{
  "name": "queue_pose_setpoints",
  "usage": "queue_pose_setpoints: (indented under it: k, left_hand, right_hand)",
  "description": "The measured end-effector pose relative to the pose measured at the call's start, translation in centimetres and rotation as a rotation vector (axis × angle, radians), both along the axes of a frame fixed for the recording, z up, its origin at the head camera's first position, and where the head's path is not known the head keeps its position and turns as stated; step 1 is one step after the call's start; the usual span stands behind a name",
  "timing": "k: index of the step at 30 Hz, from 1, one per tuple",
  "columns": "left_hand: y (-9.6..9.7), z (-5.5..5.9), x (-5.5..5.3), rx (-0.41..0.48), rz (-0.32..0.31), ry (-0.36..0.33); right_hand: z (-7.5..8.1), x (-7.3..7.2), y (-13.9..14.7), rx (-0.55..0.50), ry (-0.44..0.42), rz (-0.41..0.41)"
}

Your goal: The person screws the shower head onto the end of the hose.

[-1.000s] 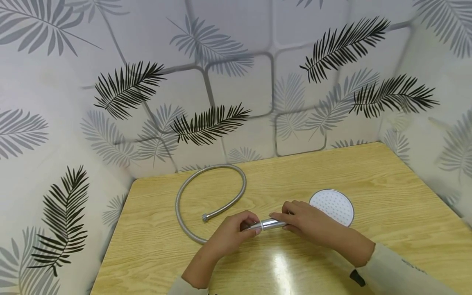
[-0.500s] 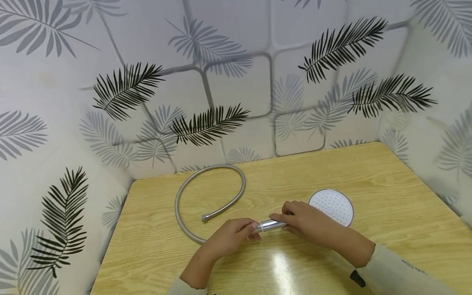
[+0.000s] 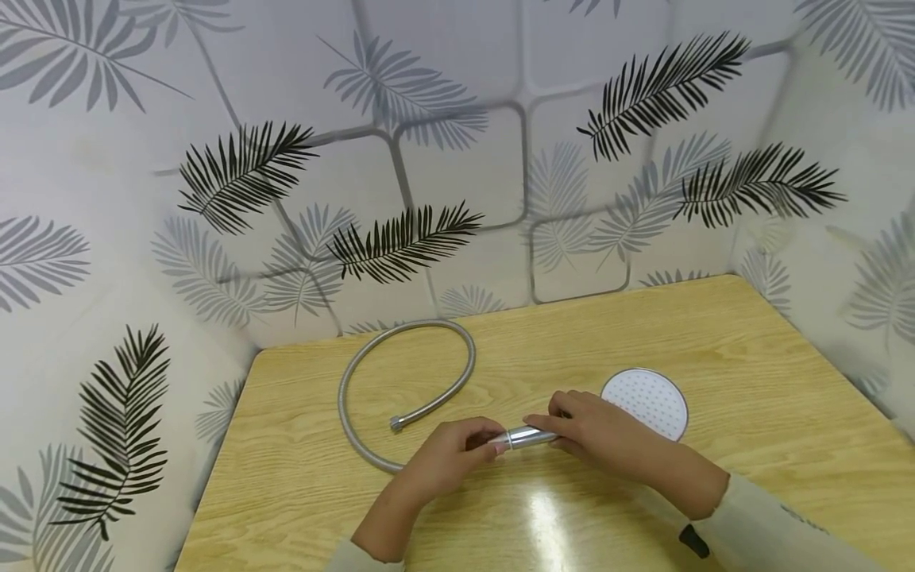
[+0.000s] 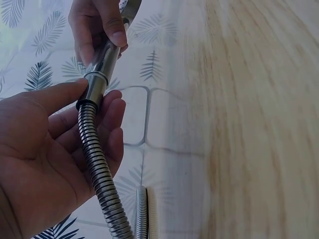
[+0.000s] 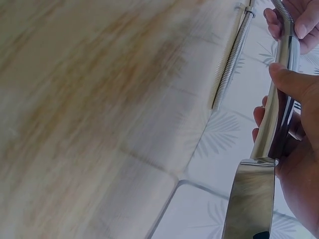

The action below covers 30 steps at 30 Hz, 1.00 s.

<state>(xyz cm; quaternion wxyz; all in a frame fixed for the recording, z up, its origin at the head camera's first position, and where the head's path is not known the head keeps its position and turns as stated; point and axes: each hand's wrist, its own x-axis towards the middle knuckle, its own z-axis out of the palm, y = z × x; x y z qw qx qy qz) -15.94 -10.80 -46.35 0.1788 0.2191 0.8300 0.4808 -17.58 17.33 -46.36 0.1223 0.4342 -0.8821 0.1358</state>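
Observation:
A chrome hand shower with a round white spray face (image 3: pixel 646 401) is held low over the wooden table. My right hand (image 3: pixel 608 435) grips its shiny handle (image 5: pixel 280 117), thumb laid along the metal. At the handle's other end, my left hand (image 3: pixel 446 461) pinches the metal connector (image 4: pixel 92 92) of a flexible shower hose (image 4: pixel 103 179) between thumb and fingers. Connector and handle meet end to end at a ring; how tightly they join cannot be seen. In the right wrist view, the back of the shower head (image 5: pixel 249 199) shows below the handle.
The rest of the hose loops over the wooden table (image 3: pixel 286 445) behind my left hand. Its loose end with a hex nut (image 3: pixel 396 423) lies inside the loop. A wall with leaf-patterned covering (image 3: pixel 472 183) borders the table's back and sides.
My left fingers and thumb have rolled over the hose connector and then back again, turning about it. The right hand and the hand shower have stayed almost still.

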Motion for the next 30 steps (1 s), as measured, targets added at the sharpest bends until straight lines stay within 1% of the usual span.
queue_pose_setpoints:
  k: [3,7,11,15,19,25,27,30]
  left_hand:
    - [0.11,-0.15,-0.04,-0.003,0.016,0.033]
    - [0.22,-0.15,-0.07,-0.022,0.037,0.055]
    - [0.19,0.05,-0.02,-0.054,0.035,0.036]
    - [0.03,0.14,0.07,-0.06,-0.004,0.001]
    - [0.0,0.09,0.13,-0.038,-0.036,-0.024]
    - [-0.09,-0.17,0.02,-0.009,-0.035,-0.041]
    - [-0.14,-0.22,0.01,-0.007,-0.028,-0.032]
    - [-0.11,-0.26,0.02,-0.019,0.002,-0.008]
  right_hand:
    - [0.07,-0.01,0.04,0.005,0.008,0.003]
    - [0.04,-0.13,0.13,-0.003,0.056,0.029]
    - [-0.01,-0.17,0.19,-0.018,0.077,0.046]
    - [0.07,-0.05,0.08,-0.027,0.073,0.047]
    - [0.21,0.06,-0.12,-0.035,0.083,0.061]
    - [0.16,-0.01,-0.15,-0.033,0.099,0.092]
    - [0.16,-0.01,-0.11,-0.022,0.089,0.087]
    - [0.17,0.02,-0.05,-0.006,0.063,0.064]
